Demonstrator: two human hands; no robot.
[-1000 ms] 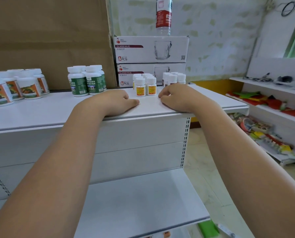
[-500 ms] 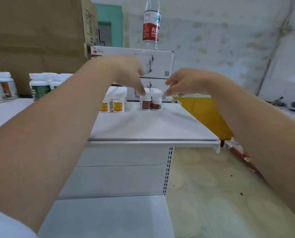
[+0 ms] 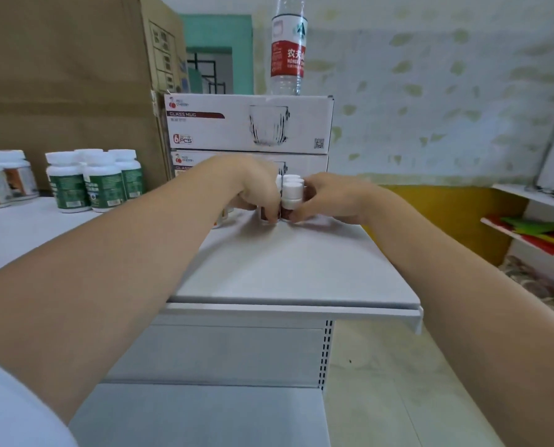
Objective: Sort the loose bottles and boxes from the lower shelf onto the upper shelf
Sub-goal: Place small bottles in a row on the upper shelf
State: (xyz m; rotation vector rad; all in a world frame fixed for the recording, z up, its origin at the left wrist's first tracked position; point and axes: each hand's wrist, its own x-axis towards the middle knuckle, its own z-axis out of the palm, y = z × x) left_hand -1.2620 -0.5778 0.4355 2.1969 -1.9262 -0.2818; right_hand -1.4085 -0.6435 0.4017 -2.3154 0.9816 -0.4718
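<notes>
Since half a second ago both hands have dropped from just above the small white-capped bottles (image 3: 292, 195) and closed in on them from either side; a second ago they lay flat on the front edge of the upper shelf (image 3: 288, 269). The left hand (image 3: 246, 188) reaches in from the lower left with the forearm stretched long across the shelf, wrist bent a little down, knuckles up, its fingers curled and pressed against the left side of the cluster, fingertips low by the bottles' dark labels. The right hand (image 3: 330, 198) comes from the right with the forearm angled in, palm facing left, its fingers bent together and pressed on the right side of the same cluster, thumb low at the front. The bottles stand upright on the upper shelf, squeezed between the two hands, caps showing above the fingers; how many there are I cannot tell, since the hands hide most of them. Behind the left hand a little of another small bottle with a yellow label peeks out, mostly hidden.

Just behind the cluster two glass mug boxes (image 3: 246, 124) sit stacked, with a water bottle (image 3: 288, 50) upright on the top one. Further left on the same shelf stand the green-labelled bottles (image 3: 92, 182) in a group, and beyond them the orange-labelled bottles (image 3: 1, 182) at the frame's edge, both well apart from the hands. A large cardboard box (image 3: 66, 75) rises behind them. The lower shelf (image 3: 204, 414) shows bare below
</notes>
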